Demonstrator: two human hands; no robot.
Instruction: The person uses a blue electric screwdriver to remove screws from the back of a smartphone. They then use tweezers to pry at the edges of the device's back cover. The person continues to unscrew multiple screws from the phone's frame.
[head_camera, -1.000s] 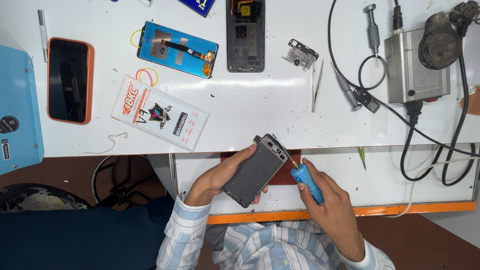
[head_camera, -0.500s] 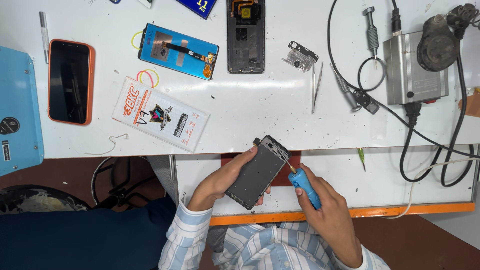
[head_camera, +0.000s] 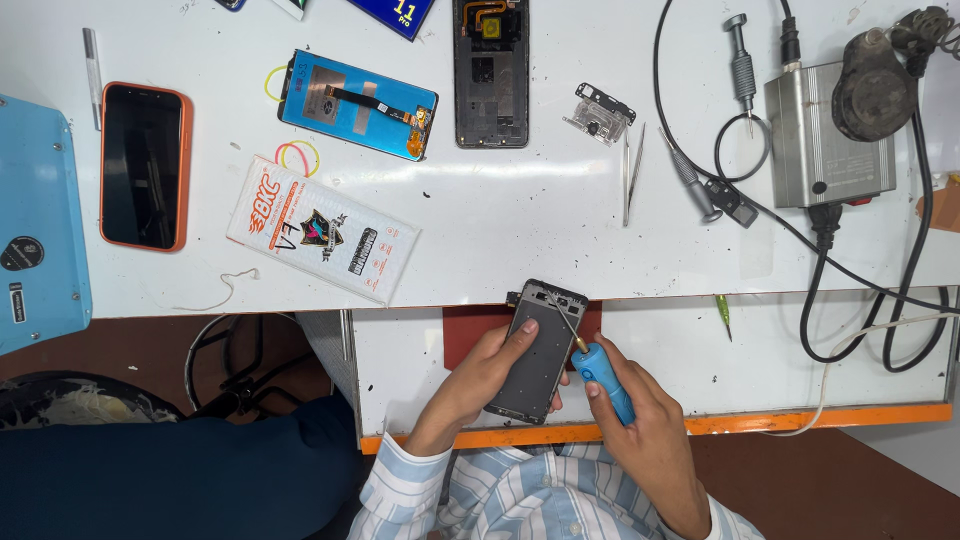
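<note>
Orange-cased phone (head_camera: 145, 165) lies flat at far left of the white table (head_camera: 500, 240), white packet (head_camera: 322, 242) at its 4 o'clock. Left hand (head_camera: 480, 385), grip clenched round the opened phone frame (head_camera: 537, 350), holds it over the lower shelf at table's 6 o'clock edge. Right hand (head_camera: 640, 435) grasps blue screwdriver (head_camera: 600, 375), tip on frame's top corner. Grey box (head_camera: 825, 135) at 2 o'clock.

Orange-cased phone (head_camera: 143, 165), tweezers (head_camera: 630, 172), grey box (head_camera: 826, 132)
</note>
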